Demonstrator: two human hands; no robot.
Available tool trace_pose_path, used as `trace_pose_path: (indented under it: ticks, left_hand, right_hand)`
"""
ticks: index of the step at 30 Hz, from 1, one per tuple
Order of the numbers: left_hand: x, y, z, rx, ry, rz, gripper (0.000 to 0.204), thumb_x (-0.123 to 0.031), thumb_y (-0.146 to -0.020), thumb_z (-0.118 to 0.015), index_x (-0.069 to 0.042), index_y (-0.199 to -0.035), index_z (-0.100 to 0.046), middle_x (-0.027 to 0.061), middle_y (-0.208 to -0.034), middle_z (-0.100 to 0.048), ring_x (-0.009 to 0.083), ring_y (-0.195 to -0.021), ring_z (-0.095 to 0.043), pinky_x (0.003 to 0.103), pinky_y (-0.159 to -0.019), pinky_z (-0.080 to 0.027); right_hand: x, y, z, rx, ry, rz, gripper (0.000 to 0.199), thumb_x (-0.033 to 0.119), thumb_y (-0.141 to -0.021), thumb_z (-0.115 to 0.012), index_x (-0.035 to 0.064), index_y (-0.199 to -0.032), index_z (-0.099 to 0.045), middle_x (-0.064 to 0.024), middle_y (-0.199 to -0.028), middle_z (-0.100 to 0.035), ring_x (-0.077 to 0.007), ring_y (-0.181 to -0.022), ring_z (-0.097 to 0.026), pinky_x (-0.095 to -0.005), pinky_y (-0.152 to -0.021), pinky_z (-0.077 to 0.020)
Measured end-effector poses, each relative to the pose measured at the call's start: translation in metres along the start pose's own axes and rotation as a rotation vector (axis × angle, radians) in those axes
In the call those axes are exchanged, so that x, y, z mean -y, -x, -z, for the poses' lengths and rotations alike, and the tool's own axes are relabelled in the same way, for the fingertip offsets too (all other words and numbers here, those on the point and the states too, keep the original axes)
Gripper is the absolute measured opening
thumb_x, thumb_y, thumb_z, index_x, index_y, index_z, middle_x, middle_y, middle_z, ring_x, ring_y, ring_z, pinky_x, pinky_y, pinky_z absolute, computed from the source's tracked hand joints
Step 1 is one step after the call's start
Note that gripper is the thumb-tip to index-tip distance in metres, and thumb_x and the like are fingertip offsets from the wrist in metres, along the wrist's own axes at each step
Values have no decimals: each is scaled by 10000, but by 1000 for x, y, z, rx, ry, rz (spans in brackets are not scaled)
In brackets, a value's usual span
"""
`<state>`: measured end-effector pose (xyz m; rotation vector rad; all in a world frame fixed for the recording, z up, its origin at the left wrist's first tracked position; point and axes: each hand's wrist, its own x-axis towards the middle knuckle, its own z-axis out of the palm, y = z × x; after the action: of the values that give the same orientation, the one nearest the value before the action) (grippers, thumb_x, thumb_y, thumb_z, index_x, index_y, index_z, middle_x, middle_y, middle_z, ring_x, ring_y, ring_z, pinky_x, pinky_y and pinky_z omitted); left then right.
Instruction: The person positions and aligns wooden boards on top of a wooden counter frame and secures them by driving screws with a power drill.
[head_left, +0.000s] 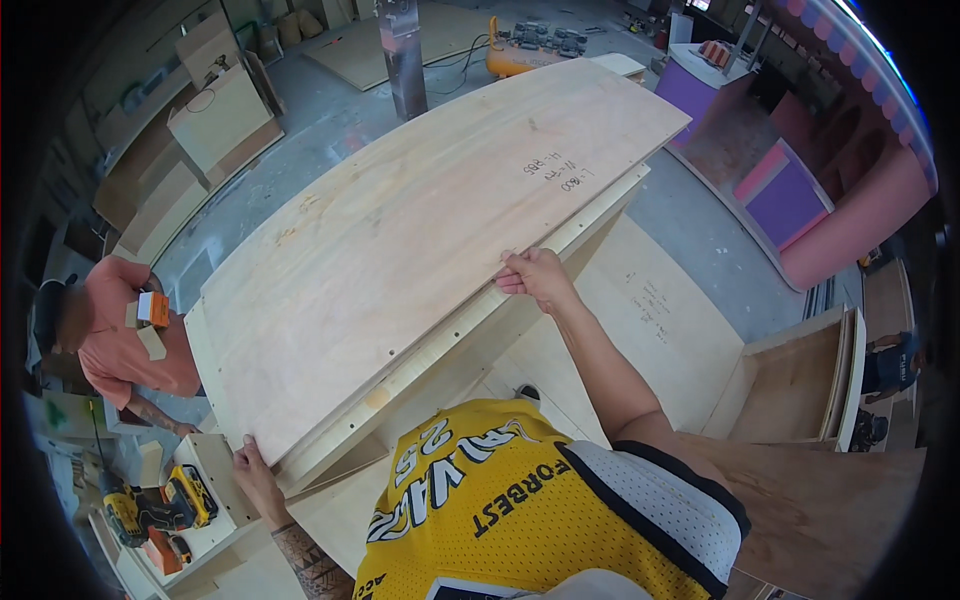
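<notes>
head view: both hands are gripping the near edge of a broad plywood panel [420, 225], which is lying face up in front of the wearer, over a pale plywood rail [400, 382].

left hand [258, 475]: pinching the panel's near left corner, thumb pressing on the upper face; the other fingers are partly hiding, so their exact hold is not showing.

right hand [537, 278]: pinching the same edge farther along, fingers curling in against it with the thumb.

reason for spacing (judgement): the hands are standing well apart, probably because two separated grips are resisting twist in so wide a sheet; the structure underneath is presumably bearing most of the weight, so light pinches are seeming enough.

alignment: the near edge is running roughly along the rail, and the panel is jutting past the rail's right end. small dark holes are dotting both parts, probably for fasteners. handwritten marks [555, 175] are facing up, likely so that they are staying readable.

surroundings: a co-worker in a salmon shirt [140, 345] is standing beyond the panel's left end. a yellow-and-black cordless drill [122, 510] and a second yellow-and-black power tool [190, 495] are resting just left of the left hand, presumably for easy reach. an orange air compressor [520, 62] is sitting beyond the far edge, apparently out of the way.
</notes>
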<state>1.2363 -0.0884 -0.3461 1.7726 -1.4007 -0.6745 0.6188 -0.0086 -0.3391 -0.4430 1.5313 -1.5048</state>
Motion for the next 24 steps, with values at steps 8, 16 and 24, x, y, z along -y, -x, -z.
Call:
trace_pose_path:
  ticks: [8, 16, 24]
  left_hand:
    - [0, -4, 2, 60, -43, 18, 527, -467, -1090, -623, -43, -787, -547, -42, -698, -455, 81, -652, -370, 294, -551, -309]
    - [-6, 0, 12, 93, -155, 26, 515, -451, -1037, -678, -5, -779, -661, 43, -656, -617, 145, -605, -534, 373, -567, -440]
    - [-12, 15, 59, 198, -48, 174, 351, -319, -999, -673, 22, -1020, -755, 153, -782, -732, 270, -714, -687, 404, -721, -541]
  right_hand:
    - [2, 4, 2, -129, 237, 27, 425, 332, -992, -756, -83, -952, -672, -163, -794, -746, -194, -640, -722, -319, -569, -610]
    - [-7, -16, 14, -141, 865, 188, 529, 465, -969, -731, 35, -668, -665, -44, -534, -560, -160, -490, -571, -351, -478, -452]
    - [-16, 3, -26, -66, 869, 504, 375, 328, -1014, -763, 46, -829, -599, -5, -615, -543, -95, -517, -505, -263, -499, -439]
